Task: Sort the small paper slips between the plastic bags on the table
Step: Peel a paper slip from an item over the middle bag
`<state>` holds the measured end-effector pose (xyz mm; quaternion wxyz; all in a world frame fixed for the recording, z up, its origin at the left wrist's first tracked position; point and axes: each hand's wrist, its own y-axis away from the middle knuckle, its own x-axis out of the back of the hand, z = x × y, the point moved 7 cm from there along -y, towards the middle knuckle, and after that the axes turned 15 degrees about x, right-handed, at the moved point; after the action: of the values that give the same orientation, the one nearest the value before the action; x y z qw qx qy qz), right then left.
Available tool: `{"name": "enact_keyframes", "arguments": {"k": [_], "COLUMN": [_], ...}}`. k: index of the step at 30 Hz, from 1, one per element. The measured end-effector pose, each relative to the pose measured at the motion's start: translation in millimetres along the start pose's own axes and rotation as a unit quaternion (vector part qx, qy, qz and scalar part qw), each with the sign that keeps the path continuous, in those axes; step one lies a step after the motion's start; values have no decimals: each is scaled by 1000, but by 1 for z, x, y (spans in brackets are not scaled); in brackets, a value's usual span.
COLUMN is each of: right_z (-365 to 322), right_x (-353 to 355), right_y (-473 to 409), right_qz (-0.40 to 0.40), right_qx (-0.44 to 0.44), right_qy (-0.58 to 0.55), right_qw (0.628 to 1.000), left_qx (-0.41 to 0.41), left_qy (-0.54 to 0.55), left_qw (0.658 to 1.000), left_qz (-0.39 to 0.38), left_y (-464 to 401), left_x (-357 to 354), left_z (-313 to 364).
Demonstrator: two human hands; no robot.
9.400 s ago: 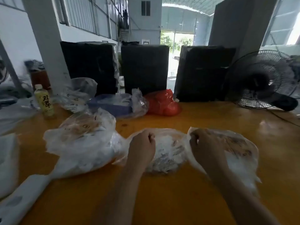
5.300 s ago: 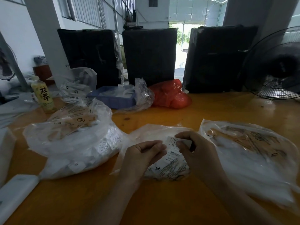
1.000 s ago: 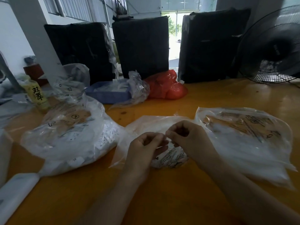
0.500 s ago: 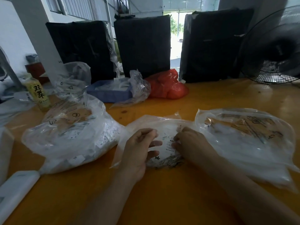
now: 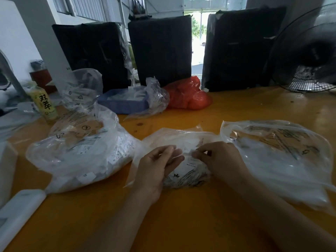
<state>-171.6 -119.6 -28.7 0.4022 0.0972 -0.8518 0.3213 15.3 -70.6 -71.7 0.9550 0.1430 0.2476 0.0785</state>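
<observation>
Three clear plastic bags of small white paper slips lie on the yellow table (image 5: 190, 224). The middle bag (image 5: 181, 140) sits right in front of me, with a pile of printed slips (image 5: 189, 174) at its near end. My right hand (image 5: 220, 160) pinches a small slip (image 5: 192, 153) over that pile. My left hand (image 5: 156, 170) rests beside it on the bag, fingers loosely bent and holding nothing. A fuller bag (image 5: 78, 151) lies to the left. A flatter bag (image 5: 283, 157) lies to the right.
Behind are a blue tray (image 5: 121, 104) in plastic, a red bag (image 5: 187, 95), another clear bag (image 5: 81, 88), a drink bottle (image 5: 44, 104) and three black wrapped blocks (image 5: 160, 50). A fan (image 5: 307, 57) stands at back right. A white object (image 5: 20, 208) lies near left.
My right hand has lifted off the slip pile with a small slip pinched in its fingers. My left hand has stayed on the middle bag.
</observation>
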Motion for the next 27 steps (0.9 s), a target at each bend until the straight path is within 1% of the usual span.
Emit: {"name": "enact_keyframes", "arguments": {"k": [2,3,6,8,12,17,19,23,27], "right_z": [1,0,-8,-6,4,10,6,-9,-15], "right_x": [10,14,16,14,10,10,12,18,25], "right_y": [2,3,3,4,5,6,5,4,7], "right_qz": [68,87,86,85,77,109,131,146,166], "right_qx": [-14,-16,-22,-33,-40,-58,-44,20,52], "right_qy": [-76,-106,-158,-167,-118,-156,-189,-162,-204], "right_qw": [995,990,983,982,989,980,972,976,963], "left_qx": [-5,-7,-1,3,9,11,9,-7,-2], "left_qy": [-5,-6,-7,-6,-7,-17,-8,-17,5], "left_qw": [1000,1000,1000,1000,1000,1000,1000,1000,1000], "left_qz": [-1,-2,-8,-7,-1,-5,-11,-20,-28], "left_y": [1,1,3,3,1,1,2,1,0], "left_x": [0,0,-1,-1,1,0,-1,-2,0], "left_z": [0,0,-1,-1,-3,-4,-5,-4,-3]}}
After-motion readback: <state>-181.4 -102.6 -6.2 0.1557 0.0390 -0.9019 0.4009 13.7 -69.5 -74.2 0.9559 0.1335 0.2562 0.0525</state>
